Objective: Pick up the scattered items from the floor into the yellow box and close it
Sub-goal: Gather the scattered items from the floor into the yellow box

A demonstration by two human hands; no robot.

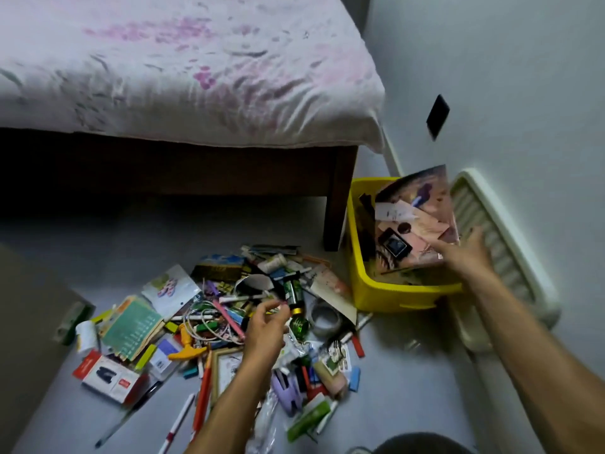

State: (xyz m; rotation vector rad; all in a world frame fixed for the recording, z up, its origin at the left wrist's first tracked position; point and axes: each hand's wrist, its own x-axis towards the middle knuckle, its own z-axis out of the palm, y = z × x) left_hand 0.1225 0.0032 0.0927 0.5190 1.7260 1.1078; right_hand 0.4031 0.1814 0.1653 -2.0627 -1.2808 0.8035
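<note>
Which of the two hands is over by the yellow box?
The right hand. It holds a big picture book standing in the yellow box, while the left hand hovers over the pile of scattered items on the floor.

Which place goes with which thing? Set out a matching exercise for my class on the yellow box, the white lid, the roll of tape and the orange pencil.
Things
1. yellow box
2. white lid
3. roll of tape
4. orange pencil

Places
A. leaning against the wall
B. on the floor by the bed leg
C. in the pile, beside the left forearm
D. on the floor between the pile and the box

Pairs: 1-B, 2-A, 3-D, 4-C
</note>
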